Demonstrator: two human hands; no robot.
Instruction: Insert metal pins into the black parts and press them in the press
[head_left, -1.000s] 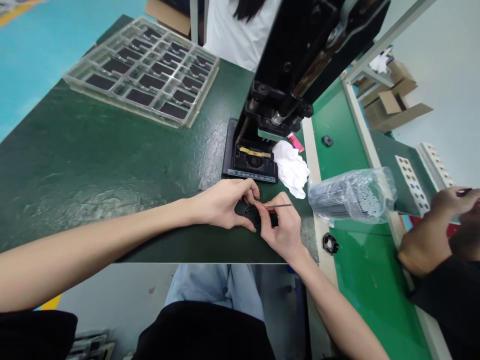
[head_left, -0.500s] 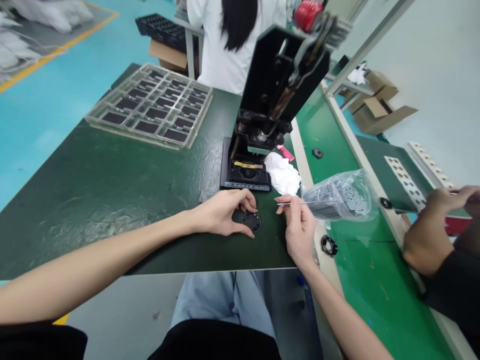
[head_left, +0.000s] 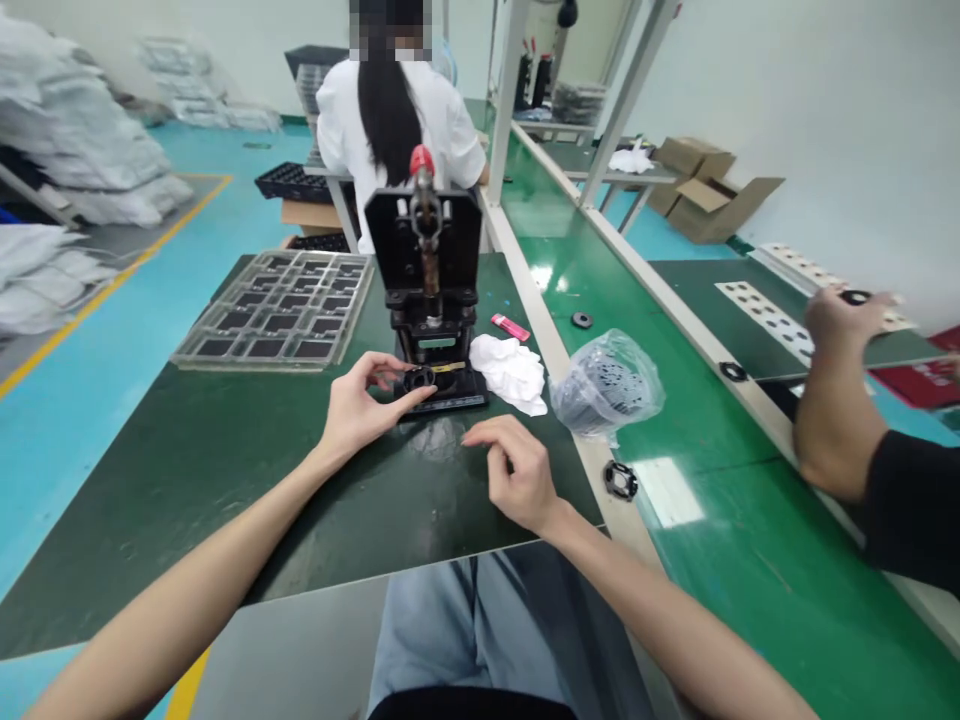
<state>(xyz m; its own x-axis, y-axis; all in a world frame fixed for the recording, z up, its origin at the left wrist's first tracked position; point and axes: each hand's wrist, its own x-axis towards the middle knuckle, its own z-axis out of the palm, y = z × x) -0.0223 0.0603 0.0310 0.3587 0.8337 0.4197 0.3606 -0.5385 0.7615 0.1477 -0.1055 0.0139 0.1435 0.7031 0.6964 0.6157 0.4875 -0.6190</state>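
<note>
My left hand (head_left: 367, 405) grips a round black plastic part (head_left: 418, 378) between thumb and fingers, at the front left of the base of a black hand press (head_left: 431, 290). A yellow strip (head_left: 448, 367) lies across the press base, just right of the part. My right hand (head_left: 517, 465) hovers over the green table (head_left: 360, 550), in front of the press. Its fingers are curled together; whatever they hold, if anything, cannot be made out. A crumpled white cloth (head_left: 510, 373) lies between that hand and the press's right side.
A clear bag of thin rods (head_left: 609, 385) lies on the right beside the green belt (head_left: 720, 560). A black ring part (head_left: 621, 481) sits on the pale rail, and a clear compartment tray (head_left: 274, 310) at the back left. Another person's hand (head_left: 847, 320) works at right.
My left hand has brought the round black part from the table front up to the press base. The thin rod seen in my right hand earlier no longer shows. The view has turned and lifted.
</note>
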